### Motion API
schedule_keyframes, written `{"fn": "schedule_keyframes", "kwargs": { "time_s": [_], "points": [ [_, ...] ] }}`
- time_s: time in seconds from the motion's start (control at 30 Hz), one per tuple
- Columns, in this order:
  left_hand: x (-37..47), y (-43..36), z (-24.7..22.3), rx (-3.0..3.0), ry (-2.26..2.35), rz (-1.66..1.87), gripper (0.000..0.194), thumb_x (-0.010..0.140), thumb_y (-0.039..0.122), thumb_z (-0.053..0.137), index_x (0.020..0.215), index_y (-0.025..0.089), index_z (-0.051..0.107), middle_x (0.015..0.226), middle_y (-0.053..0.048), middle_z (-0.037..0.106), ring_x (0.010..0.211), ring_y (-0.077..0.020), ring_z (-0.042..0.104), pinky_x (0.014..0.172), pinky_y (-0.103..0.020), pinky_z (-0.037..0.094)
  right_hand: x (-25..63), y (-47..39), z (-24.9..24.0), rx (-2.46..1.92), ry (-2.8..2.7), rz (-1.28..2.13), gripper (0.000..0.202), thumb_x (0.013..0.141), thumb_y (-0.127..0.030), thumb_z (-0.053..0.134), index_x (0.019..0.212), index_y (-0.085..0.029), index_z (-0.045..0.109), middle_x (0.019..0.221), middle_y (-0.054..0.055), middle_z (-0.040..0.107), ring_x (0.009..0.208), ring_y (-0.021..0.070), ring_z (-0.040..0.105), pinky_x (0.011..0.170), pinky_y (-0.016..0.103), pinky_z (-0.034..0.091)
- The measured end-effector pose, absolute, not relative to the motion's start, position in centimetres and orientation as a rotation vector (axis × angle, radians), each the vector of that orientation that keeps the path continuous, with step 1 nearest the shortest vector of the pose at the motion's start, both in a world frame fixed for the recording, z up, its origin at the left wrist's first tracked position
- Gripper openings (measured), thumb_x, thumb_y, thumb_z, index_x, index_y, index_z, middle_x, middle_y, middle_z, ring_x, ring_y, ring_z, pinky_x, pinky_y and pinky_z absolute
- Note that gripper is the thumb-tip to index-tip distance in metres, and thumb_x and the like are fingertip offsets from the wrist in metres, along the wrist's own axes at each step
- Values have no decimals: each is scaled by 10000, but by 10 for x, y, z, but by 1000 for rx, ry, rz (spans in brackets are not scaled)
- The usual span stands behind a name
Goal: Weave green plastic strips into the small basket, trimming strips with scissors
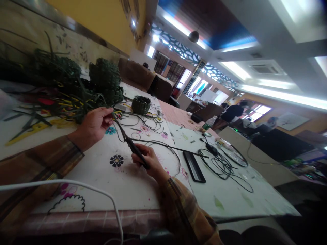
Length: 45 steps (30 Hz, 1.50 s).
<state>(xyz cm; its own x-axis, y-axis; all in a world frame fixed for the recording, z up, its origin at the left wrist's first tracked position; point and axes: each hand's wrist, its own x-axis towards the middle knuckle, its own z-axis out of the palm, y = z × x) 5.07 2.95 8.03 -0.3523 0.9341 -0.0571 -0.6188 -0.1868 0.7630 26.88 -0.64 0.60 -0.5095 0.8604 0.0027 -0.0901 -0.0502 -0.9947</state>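
Observation:
My left hand [95, 124] pinches one end of a thin dark strip [119, 125] above the table, left of the middle. Lower and to the right, my right hand [148, 160] is closed around the dark handle of a slim black tool [136, 151], which looks like scissors or pliers. The tool's tip points up and left and meets the strip. Behind my hands sits a small round woven dark green basket [141, 104]. Larger woven green pieces [104, 76] are piled at the back left, behind my left hand.
Loose green and yellow strips [63, 105] litter the table's left side. A black tray [194, 166], coiled black cable [219, 163] and a bottle [209, 122] are to the right. A white cable [102, 194] crosses the near left. A person [232, 112] bends over in the background.

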Motion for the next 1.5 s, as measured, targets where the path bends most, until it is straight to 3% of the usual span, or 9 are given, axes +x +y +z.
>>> {"fn": "schedule_keyframes", "kwargs": {
  "time_s": [0.47,0.8,1.1,1.5],
  "points": [
    [49,29,77,711,930,1844,254,770,3,634,624,153,491,515,50,441,421,-52,350,415,-176,304,267,-11,9,-809,-1480,1644,568,714,-317,820,1230,-115,699,546,-82,541,407,44,422,365,173,301],
    [44,33,76,665,913,1822,262,730,22,664,623,164,470,511,58,443,415,-58,358,407,-183,308,270,-15,14,-856,-1595,1593,540,754,-395,804,1214,-125,718,520,-89,498,388,46,402,334,173,316],
    [46,33,74,653,883,1768,327,780,26,681,615,165,436,514,68,416,413,-51,342,418,-162,305,271,-7,3,-920,-1577,1623,637,704,-379,830,1270,-129,678,597,-65,584,434,48,444,395,175,336],
    [47,33,69,613,877,1748,333,752,54,727,595,158,453,482,70,422,402,-41,354,412,-159,311,267,-18,13,-866,-1585,1592,516,747,-386,793,1184,-119,723,526,-86,491,391,44,393,354,178,290]
  ]
}}
